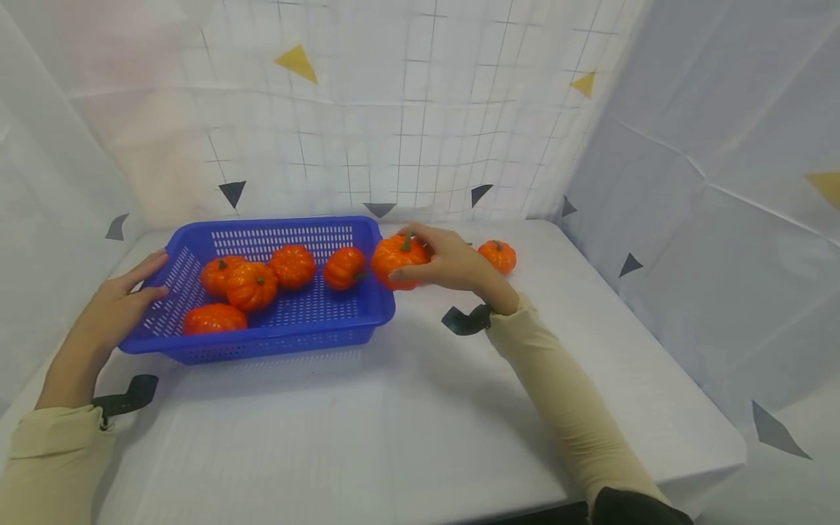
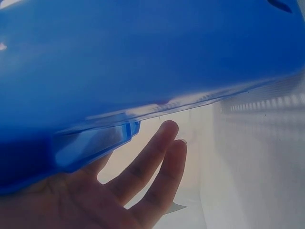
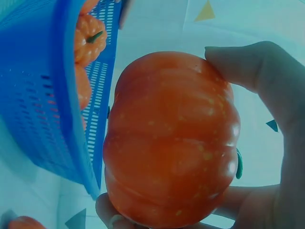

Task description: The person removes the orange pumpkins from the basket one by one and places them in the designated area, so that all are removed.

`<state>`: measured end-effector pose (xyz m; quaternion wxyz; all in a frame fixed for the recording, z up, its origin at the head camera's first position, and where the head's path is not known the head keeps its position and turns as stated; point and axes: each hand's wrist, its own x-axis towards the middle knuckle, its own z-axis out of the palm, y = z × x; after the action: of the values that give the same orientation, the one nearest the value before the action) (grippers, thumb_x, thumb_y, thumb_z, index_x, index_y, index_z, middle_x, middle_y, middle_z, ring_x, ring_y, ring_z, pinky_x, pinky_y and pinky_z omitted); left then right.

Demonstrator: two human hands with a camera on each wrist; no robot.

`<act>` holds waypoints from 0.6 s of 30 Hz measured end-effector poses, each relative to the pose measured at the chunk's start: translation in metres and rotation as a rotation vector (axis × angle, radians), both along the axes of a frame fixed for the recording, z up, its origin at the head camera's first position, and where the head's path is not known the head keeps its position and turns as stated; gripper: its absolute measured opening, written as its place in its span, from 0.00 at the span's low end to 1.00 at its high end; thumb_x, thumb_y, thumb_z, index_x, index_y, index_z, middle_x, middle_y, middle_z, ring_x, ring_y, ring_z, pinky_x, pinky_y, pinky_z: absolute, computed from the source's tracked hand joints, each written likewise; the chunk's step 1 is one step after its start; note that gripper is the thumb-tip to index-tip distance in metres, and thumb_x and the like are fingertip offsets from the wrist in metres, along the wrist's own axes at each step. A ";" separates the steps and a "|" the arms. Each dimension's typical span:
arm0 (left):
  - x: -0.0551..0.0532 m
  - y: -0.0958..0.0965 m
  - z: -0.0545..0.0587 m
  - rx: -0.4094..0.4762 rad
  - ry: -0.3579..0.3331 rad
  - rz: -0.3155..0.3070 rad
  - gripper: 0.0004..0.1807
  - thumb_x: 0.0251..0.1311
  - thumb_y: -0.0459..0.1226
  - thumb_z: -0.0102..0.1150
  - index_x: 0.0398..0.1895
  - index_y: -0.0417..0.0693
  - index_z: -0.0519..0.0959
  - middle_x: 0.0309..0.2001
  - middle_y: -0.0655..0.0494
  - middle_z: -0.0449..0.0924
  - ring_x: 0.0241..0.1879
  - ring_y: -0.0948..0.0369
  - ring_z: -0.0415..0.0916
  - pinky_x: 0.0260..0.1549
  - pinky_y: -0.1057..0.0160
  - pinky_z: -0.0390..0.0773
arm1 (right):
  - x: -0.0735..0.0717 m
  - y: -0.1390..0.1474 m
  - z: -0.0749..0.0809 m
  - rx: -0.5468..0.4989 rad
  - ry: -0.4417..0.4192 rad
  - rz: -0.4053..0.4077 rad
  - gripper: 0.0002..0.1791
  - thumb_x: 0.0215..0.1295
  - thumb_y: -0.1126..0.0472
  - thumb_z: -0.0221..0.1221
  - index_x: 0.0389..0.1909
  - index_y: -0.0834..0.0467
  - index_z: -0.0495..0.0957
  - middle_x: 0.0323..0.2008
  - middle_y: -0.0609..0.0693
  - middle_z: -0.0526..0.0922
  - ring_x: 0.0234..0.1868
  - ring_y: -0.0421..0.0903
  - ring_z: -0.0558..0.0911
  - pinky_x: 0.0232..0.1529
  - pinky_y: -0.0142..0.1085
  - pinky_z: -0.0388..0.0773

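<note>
A blue perforated plastic basket [image 1: 282, 343] sits at the left of the table, holding several small orange pumpkins [image 1: 252, 286]. My left hand [image 1: 121, 302] grips its left rim, thumb and a finger over the edge; in the left wrist view two fingers [image 2: 164, 176] extend below the rim. Between thumb and fingers, my right hand [image 1: 453, 259] holds another orange pumpkin [image 3: 171, 138], its green stem upward in the head view. This pumpkin overlaps the basket's right rim in the head view, and the right wrist view shows it beside the basket wall [image 3: 28, 109].
One more orange pumpkin [image 1: 497, 257] lies on the white table [image 1: 459, 437], just beyond the right wrist. White sheets [image 1: 361, 146] with yellow and dark triangles stand at the back and both sides. The table's right edge runs along the grey-white side sheet [image 1: 722, 255].
</note>
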<state>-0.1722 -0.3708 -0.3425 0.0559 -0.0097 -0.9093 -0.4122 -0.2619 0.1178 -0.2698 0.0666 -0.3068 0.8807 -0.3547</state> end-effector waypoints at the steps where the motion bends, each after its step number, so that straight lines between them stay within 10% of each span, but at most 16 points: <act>1: 0.000 0.000 0.000 0.001 0.000 -0.001 0.34 0.82 0.40 0.38 0.84 0.48 0.43 0.82 0.37 0.33 0.77 0.30 0.27 0.66 0.21 0.30 | 0.000 0.002 0.000 0.001 -0.004 -0.009 0.34 0.57 0.39 0.71 0.63 0.47 0.76 0.46 0.47 0.82 0.49 0.49 0.79 0.48 0.47 0.80; 18: 0.001 0.001 0.002 -0.022 0.000 0.001 0.34 0.81 0.40 0.38 0.84 0.48 0.43 0.82 0.36 0.34 0.77 0.28 0.28 0.65 0.20 0.31 | -0.008 0.021 -0.023 0.068 -0.014 -0.077 0.34 0.57 0.38 0.70 0.62 0.45 0.76 0.44 0.46 0.83 0.47 0.49 0.79 0.47 0.47 0.79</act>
<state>-0.1711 -0.3694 -0.3410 0.0560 -0.0100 -0.9139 -0.4020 -0.2704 0.1386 -0.2929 0.0696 -0.2675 0.9030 -0.3290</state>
